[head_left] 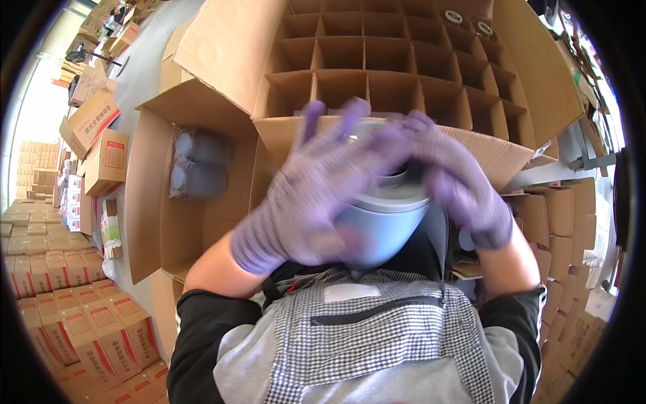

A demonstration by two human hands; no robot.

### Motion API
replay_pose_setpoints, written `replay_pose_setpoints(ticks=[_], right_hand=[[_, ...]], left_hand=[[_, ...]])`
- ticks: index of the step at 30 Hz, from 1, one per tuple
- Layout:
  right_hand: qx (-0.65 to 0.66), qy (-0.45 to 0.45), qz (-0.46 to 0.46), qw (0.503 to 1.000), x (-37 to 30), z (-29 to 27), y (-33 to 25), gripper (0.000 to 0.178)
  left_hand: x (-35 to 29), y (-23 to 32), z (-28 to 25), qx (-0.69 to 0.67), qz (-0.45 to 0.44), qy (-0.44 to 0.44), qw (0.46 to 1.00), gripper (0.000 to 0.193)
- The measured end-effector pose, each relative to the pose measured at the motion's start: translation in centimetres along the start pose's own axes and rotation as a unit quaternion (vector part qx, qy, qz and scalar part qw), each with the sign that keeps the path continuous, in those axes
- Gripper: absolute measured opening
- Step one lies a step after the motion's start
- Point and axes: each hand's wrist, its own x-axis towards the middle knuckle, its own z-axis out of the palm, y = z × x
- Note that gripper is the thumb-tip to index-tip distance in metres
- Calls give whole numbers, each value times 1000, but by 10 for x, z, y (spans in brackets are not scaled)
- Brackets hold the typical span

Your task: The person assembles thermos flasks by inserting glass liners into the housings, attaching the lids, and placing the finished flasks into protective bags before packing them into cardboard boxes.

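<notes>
A light-blue rounded vessel with a grey rim and a dark middle stands in front of my body. My left hand, in a grey-purple glove, passes over its left side with fingers spread; whether it touches is smeared by motion. On the far right side of the rim, my gloved right hand has its fingers bent over the vessel's top. Blur hides whether those fingers grip anything. Between the hands, part of the vessel's top is covered from sight.
Beyond the vessel stands an open carton with cardboard dividers; two small rings lie at its far right. Left of me, another open carton holds wrapped bluish-grey containers. Stacked cartons line the left; more boxes stand right.
</notes>
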Motion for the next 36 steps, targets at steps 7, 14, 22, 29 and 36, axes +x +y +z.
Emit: replay_pose_setpoints(ticks=[7,14,22,29,36], right_hand=[[-100,146,-153,972,49,-23,75,61],[10,187,-120,975,32,-3,93,56],[152,257,-104,949,44,8,107,58],[-91,248,-177,948,11,28,48,32],[330,234,-93,910,52,29,124,46]], left_hand=[[58,-27,-8,69,106,22,992,92],[59,-22,1,62,92,19,994,89],[58,-1,1,229,151,80,958,83],[24,-68,-2,-19,80,119,989,63],[65,39,19,252,70,70,963,58]])
